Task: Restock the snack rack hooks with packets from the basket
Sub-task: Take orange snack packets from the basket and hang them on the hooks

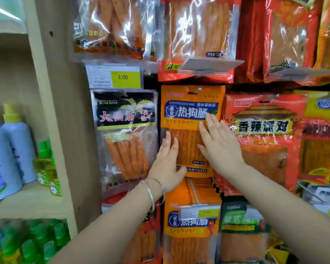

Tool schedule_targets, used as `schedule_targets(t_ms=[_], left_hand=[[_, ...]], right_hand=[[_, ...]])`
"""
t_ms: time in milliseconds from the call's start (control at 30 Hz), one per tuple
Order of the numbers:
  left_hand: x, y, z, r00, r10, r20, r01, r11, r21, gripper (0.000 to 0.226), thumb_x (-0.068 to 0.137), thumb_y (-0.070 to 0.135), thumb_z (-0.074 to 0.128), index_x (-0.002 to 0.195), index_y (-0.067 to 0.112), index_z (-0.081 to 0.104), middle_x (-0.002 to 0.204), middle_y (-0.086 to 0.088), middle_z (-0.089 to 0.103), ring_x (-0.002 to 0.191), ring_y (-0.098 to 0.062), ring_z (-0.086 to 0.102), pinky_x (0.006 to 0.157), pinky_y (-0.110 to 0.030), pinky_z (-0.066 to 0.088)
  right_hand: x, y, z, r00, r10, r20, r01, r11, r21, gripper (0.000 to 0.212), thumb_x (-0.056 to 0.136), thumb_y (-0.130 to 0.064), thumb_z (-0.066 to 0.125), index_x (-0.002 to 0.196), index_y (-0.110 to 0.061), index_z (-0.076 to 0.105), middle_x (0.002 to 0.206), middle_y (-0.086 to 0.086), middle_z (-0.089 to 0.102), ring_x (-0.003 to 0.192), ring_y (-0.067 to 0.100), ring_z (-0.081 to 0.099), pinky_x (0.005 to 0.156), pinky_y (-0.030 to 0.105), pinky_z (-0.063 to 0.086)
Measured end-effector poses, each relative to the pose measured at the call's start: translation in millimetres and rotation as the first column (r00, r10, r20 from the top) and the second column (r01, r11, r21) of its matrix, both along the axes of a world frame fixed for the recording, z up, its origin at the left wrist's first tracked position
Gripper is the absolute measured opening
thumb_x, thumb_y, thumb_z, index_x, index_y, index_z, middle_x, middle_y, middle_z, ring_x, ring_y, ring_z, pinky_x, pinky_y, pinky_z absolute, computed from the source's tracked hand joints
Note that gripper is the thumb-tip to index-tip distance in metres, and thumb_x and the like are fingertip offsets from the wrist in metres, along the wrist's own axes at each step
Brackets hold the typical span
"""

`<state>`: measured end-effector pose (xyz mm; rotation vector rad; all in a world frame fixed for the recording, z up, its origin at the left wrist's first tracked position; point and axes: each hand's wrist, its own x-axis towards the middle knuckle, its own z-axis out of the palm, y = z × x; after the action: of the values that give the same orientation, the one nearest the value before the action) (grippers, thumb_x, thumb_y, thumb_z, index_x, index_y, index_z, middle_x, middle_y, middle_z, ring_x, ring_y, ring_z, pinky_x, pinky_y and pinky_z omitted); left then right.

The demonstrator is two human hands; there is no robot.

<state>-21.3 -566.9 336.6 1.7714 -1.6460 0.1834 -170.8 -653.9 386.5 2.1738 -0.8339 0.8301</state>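
L hand (pixel 167 161) & R hand (pixel 220 149) lay flat, fingers straight, gripping nothing, pressed on either side of the orange plastic snack packet (pixel 191 111), which hung w/ long axis vertical from its metal hook (pixel 196 90) just above, R hand reaching nearer the hook.

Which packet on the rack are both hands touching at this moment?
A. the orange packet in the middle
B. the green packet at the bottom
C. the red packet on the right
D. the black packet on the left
A: the left hand and the right hand both lie with straight fingers on the orange packet hanging in the middle.
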Motion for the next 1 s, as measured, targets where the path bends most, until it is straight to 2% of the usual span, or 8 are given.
schedule_targets(t_ms=[100,233,467,567,633,800,900,1000], left_hand=[[7.8,-20.6,6.6,1.0,0.022,-0.018,-0.021,0.998,0.056,0.085,0.09,0.032,0.054,0.151,0.016,-0.002,0.153,0.002,-0.03,0.146,-0.022,-0.004,0.117,-0.032,0.01],[17.7,-46.2,12.5,0.997,0.051,-0.056,-0.046,0.995,0.089,0.084,0.089,0.03,0.055,0.151,0.012,0.001,0.155,-0.002,-0.026,0.146,-0.026,0.001,0.118,-0.034,0.015],[28.0,-71.8,22.3,0.994,0.088,-0.066,-0.073,0.976,0.206,0.079,0.088,0.028,0.056,0.149,0.005,0.011,0.155,-0.001,-0.026,0.145,-0.026,0.013,0.116,-0.036,0.023],[23.9,-70.2,30.1,0.988,0.085,-0.13,-0.057,0.976,0.21,0.074,0.089,0.023,0.054,0.148,0.002,0.014,0.157,-0.008,-0.018,0.145,-0.023,0.011,0.117,-0.027,0.014],[16.0,-61.4,34.7,0.986,0.061,-0.156,-0.033,0.984,0.176,0.064,0.09,0.015,0.052,0.145,-0.001,0.024,0.157,-0.017,0.004,0.144,-0.024,0.014,0.112,-0.02,0.01],[-18.1,1.5,28.4,0.975,0.009,-0.22,0.001,0.999,0.046,0.047,0.088,0.005,0.05,0.135,0.003,0.047,0.139,-0.019,0.046,0.13,-0.028,0.042,0.103,-0.019,0.025],[-40.3,63.8,1.8,0.937,-0.034,-0.348,0.02,0.999,-0.043,0.037,0.084,0.002,0.056,0.121,0.008,0.061,0.12,-0.013,0.062,0.102,-0.021,0.059,0.085,-0.015,0.038],[-48.7,142.0,-64.8,0.891,-0.011,-0.454,0.036,0.998,0.046,0.027,0.085,0.0,0.058,0.108,0.01,0.067,0.103,-0.007,0.067,0.078,-0.007,0.058,0.072,-0.008,0.041]], right_hand=[[19.3,-17.5,8.2,0.987,-0.102,-0.124,0.108,0.993,0.041,0.057,0.101,-0.02,0.034,0.149,-0.001,0.009,0.156,0.025,0.001,0.146,0.032,0.004,0.117,0.04,-0.004],[38.8,-38.3,19.5,0.976,-0.128,-0.175,0.144,0.986,0.083,0.053,0.101,-0.013,0.024,0.149,-0.002,0.006,0.157,0.023,-0.001,0.146,0.03,0.003,0.118,0.038,0.001],[46.8,-52.1,38.0,0.979,-0.089,-0.185,0.145,0.937,0.317,0.063,0.094,-0.003,0.038,0.15,-0.01,0.011,0.159,0.014,0.0,0.144,0.028,0.018,0.107,0.038,0.034],[46.7,-45.2,47.0,0.994,-0.027,-0.101,0.073,0.872,0.483,0.064,0.091,-0.003,0.041,0.15,-0.01,0.016,0.158,0.013,0.009,0.14,0.031,0.028,0.104,0.041,0.038],[42.7,-35.6,48.1,0.999,0.033,-0.025,-0.013,0.821,0.57,0.059,0.092,-0.004,0.041,0.148,-0.005,0.021,0.152,0.02,0.026,0.135,0.034,0.035,0.106,0.041,0.037],[4.6,17.5,27.6,0.953,0.115,0.282,-0.272,0.738,0.617,0.047,0.09,-0.008,0.047,0.137,-0.01,0.044,0.129,0.017,0.055,0.119,0.031,0.051,0.095,0.034,0.04],[-29.7,63.7,-9.9,0.851,0.09,0.518,-0.455,0.618,0.641,0.031,0.088,-0.016,0.055,0.119,-0.019,0.056,0.102,0.003,0.064,0.089,0.024,0.06,0.085,0.039,0.048],[-59.7,125.9,-75.2,0.81,0.09,0.579,-0.543,0.487,0.684,0.021,0.086,-0.014,0.061,0.101,-0.026,0.054,0.078,-0.011,0.056,0.072,0.015,0.054,0.077,0.037,0.046]])
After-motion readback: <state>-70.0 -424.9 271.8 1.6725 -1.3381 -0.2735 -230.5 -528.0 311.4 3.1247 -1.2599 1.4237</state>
